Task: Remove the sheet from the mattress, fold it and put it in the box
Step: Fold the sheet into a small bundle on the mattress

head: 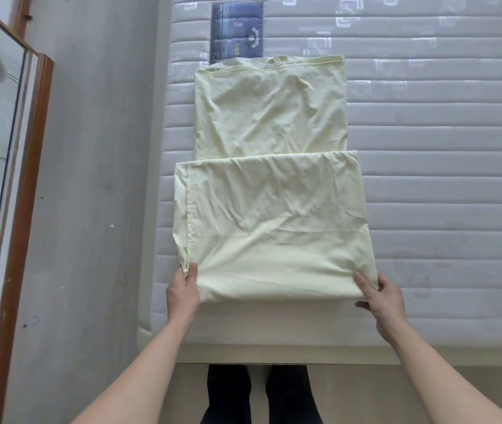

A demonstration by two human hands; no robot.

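Observation:
A pale yellow sheet [269, 191] lies folded into a long strip on the bare quilted mattress [439, 179]. Its near part is doubled over the far part, and the folded edge lies closest to me. My left hand [183, 291] pinches the near left corner of that fold, thumb on top. At the near right corner my right hand [379, 296] grips the fold, fingers above and thumb below. No box is in view.
A dark blue label [237, 29] is sewn on the mattress beyond the sheet. A grey floor [90, 179] runs along the mattress's left side. A wood-framed mirror [2, 133] stands at far left. My dark trouser legs [259, 393] show below the bed edge.

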